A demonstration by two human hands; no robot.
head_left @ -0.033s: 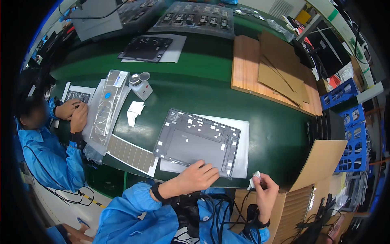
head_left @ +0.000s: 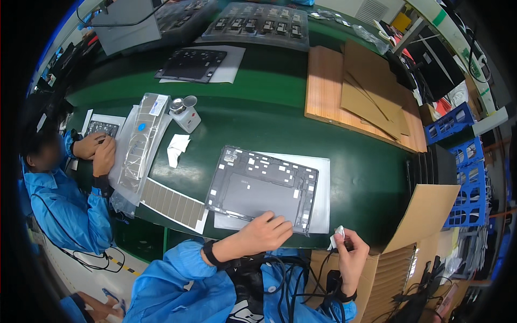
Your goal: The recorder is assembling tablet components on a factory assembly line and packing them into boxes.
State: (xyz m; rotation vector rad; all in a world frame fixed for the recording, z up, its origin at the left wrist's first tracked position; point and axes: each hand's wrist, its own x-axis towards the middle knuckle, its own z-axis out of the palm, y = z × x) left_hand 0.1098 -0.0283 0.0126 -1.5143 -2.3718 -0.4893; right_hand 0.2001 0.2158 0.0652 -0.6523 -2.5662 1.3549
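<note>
A dark grey tablet back cover (head_left: 253,196), dotted with small white patches, lies at a slant on a white sheet (head_left: 323,194) near the front edge. My left hand (head_left: 264,231) rests over its near edge with the fingers bent and held together. Whether anything sits between those fingers is hidden. At the sheet's near right corner, my right hand (head_left: 353,253) pinches a crumpled white wipe (head_left: 337,237) between thumb and fingers. A strip of grey-brown adhesive pieces (head_left: 173,203) lies left of the cover.
Beyond the strip are a folded white wipe (head_left: 176,148), a pump dispenser bottle (head_left: 186,116) and bagged strips (head_left: 141,142). A co-worker (head_left: 67,199) handles a part at left. Another cover (head_left: 194,64) lies farther back. Wooden board (head_left: 326,91) and cardboard flap (head_left: 423,215) stand right.
The back cover and its sheet have shifted very slightly right and nearer. My left hand has moved a touch right along the near edge. My right hand stays almost still with the wipe.
</note>
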